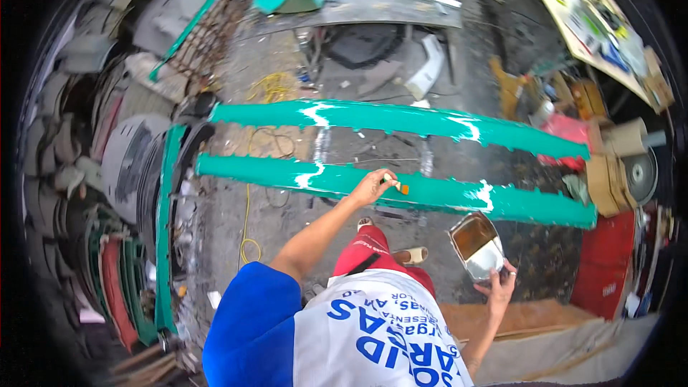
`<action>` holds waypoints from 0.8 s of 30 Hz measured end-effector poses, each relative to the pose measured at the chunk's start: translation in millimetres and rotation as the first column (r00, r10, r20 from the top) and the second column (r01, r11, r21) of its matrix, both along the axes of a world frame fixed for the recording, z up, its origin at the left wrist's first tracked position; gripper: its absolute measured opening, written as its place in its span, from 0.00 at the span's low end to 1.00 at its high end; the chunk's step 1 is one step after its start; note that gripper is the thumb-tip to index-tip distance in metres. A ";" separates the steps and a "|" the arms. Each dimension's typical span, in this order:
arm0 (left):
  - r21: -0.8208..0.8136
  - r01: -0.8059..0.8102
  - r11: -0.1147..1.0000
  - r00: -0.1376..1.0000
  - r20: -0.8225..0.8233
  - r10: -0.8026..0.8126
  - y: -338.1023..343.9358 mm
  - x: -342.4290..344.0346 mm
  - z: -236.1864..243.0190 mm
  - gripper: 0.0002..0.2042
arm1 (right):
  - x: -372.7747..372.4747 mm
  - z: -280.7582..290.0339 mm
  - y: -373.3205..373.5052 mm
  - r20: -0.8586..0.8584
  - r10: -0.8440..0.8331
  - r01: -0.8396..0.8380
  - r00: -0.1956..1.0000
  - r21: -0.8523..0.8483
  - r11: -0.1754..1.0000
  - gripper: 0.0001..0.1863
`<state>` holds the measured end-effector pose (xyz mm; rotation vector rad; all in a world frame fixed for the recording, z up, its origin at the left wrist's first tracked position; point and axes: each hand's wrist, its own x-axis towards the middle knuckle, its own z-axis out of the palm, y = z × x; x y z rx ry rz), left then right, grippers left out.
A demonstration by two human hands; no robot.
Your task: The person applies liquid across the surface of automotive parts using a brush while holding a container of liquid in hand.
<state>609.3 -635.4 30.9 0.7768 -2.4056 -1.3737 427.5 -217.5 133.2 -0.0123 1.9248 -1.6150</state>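
Left hand (370, 188) pinching orange spreader (403, 189) against near green beam (401, 191); right hand (499, 288) clasping metal tin (477, 245). Yellow cord (247, 222) and scrap littering concrete floor (279, 208).

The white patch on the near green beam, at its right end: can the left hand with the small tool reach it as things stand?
Probably yes. The left hand already rests on the near green beam, and the white patch lies further right along it, with nothing between.
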 end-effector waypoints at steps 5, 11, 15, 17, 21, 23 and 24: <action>0.042 -0.163 0.986 0.987 0.020 0.162 -44.4 121.9 -0.3 0.09 | 9.6 4.2 -40.7 0.058 0.102 -0.102 0.993 0.000 0.995 0.24; 0.030 -0.295 0.955 0.953 0.085 0.292 -92.3 222.8 11.2 0.10 | 45.4 28.1 -104.9 0.080 0.158 -0.158 0.984 -0.007 0.987 0.28; -0.075 -0.404 0.912 0.911 0.062 0.409 -117.3 283.2 11.0 0.10 | 76.6 28.5 -149.1 0.054 0.261 -0.261 0.964 -0.016 0.965 0.27; -0.066 -0.405 0.912 0.914 0.012 0.407 -120.8 292.8 29.7 0.09 | 91.4 17.3 -173.0 0.046 0.311 -0.310 0.949 -0.035 0.950 0.28; 0.128 -0.415 0.901 0.907 -0.027 0.421 -102.0 271.6 113.5 0.07 | 129.9 6.5 -240.0 0.048 0.356 -0.352 0.933 -0.082 0.933 0.30; 0.141 -0.386 0.912 0.917 -0.052 0.396 -93.4 255.6 142.6 0.06 | 147.6 1.8 -273.2 0.047 0.413 -0.410 0.909 -0.062 0.910 0.30; 0.134 -0.279 0.951 0.945 -0.137 0.297 -89.7 246.7 151.9 0.06 | 158.9 -1.2 -288.8 0.034 0.416 -0.410 0.909 -0.115 0.905 0.31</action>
